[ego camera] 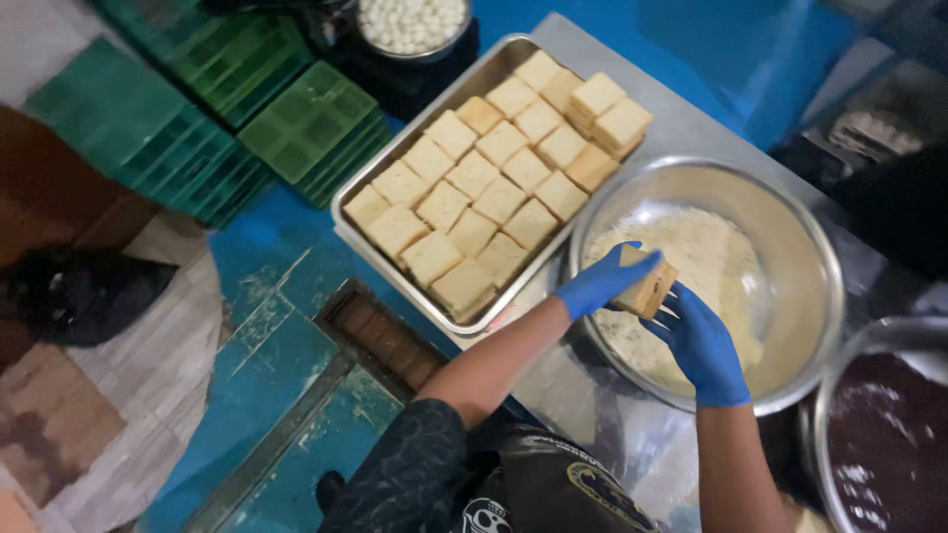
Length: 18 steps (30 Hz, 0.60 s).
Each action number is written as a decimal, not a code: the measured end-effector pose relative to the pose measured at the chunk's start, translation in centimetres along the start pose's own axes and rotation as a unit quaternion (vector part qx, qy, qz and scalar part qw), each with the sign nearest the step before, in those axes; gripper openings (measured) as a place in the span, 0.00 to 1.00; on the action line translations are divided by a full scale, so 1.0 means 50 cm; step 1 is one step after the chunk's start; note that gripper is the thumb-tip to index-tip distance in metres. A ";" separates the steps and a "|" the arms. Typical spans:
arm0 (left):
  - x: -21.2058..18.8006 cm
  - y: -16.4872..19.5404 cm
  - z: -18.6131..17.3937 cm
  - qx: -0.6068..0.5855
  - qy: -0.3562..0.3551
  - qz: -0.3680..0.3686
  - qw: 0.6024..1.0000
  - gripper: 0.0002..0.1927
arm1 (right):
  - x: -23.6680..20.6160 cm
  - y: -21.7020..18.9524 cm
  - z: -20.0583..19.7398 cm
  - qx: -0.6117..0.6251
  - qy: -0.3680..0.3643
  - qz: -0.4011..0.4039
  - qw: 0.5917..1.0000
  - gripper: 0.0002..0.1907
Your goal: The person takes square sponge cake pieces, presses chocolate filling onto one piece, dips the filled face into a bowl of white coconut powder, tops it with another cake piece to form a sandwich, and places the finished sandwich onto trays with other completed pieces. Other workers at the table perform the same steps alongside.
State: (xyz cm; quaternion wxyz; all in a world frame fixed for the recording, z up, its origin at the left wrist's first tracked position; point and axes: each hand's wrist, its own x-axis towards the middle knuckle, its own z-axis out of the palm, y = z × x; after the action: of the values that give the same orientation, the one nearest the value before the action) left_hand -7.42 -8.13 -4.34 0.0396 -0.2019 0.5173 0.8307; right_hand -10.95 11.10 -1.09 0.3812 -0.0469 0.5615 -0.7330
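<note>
Blue-gloved fingers pinch a stacked sandwich (649, 285) from both sides — the left hand (599, 283) curls over its top and near edge, the right hand (703, 345) cups it from below with fingers pressed to its far side. The sandwich hangs just above a wide steel bowl (790, 212) of pale crumb coating (711, 257), not resting in it.

Beside the bowl a steel tray (348, 219) is almost full of plain squares (474, 212) in tidy rows, a few stacked double at the far corner; only the near corner shows bare metal. By my reckoning the work has barely started — nearly the whole tray is untouched, and I can see no pile of coated pieces anywhere in view.

To the right, the rim of another bowl (857, 341) holds something dark, reddish brown. All this sits on a steel table (681, 123). Further off stand green crates (197, 109) stacked on a worn blue floor (276, 355), and at the top edge a bowl of small white balls (413, 22)
</note>
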 end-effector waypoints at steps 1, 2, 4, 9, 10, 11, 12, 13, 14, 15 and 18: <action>-0.015 0.023 -0.041 -0.033 0.003 -0.040 0.999 0.43 | 0.016 -0.002 0.026 0.008 -0.036 -0.005 0.999 0.29; -0.034 0.042 -0.082 -0.078 -0.024 -0.009 0.997 0.40 | 0.031 -0.004 0.051 0.017 -0.070 -0.009 0.997 0.29; -0.069 0.083 -0.160 -0.162 -0.085 0.053 0.982 0.36 | 0.064 -0.003 0.108 -0.004 -0.124 -0.003 0.992 0.29; -0.202 0.191 -0.425 -0.085 0.037 0.071 0.993 0.31 | 0.133 -0.005 0.222 -0.065 -0.190 0.008 0.980 0.29; -0.230 0.220 -0.491 -0.052 0.040 0.142 0.988 0.31 | 0.141 -0.005 0.235 -0.078 -0.183 0.020 0.980 0.29; -0.259 0.252 -0.564 0.055 0.108 0.183 0.976 0.30 | 0.148 -0.004 0.244 -0.090 -0.175 0.032 0.980 0.29; -0.286 0.282 -0.634 0.118 0.192 0.177 0.958 0.31 | 0.155 -0.002 0.249 -0.098 -0.172 0.034 0.980 0.29; -0.305 0.313 -0.701 0.150 0.230 0.202 0.940 0.30 | 0.159 0.002 0.252 -0.106 -0.168 0.036 0.979 0.28; -0.317 0.334 -0.758 0.181 0.266 0.226 0.920 0.29 | 0.163 0.007 0.252 -0.114 -0.163 0.039 0.979 0.28; -0.320 0.345 -0.803 0.154 0.294 0.217 0.918 0.28 | 0.168 0.013 0.251 -0.110 -0.154 0.048 0.981 0.28; -0.297 0.328 -0.886 0.038 0.354 0.230 0.906 0.26 | 0.181 0.034 0.242 -0.102 -0.124 0.069 0.985 0.28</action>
State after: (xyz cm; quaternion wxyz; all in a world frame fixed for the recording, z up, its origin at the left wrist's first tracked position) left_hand 14.71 -52.34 -1.90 -0.3302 -0.3563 0.5607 0.6705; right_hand -10.47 -4.11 -1.37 0.4906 -0.1375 0.5837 -0.6322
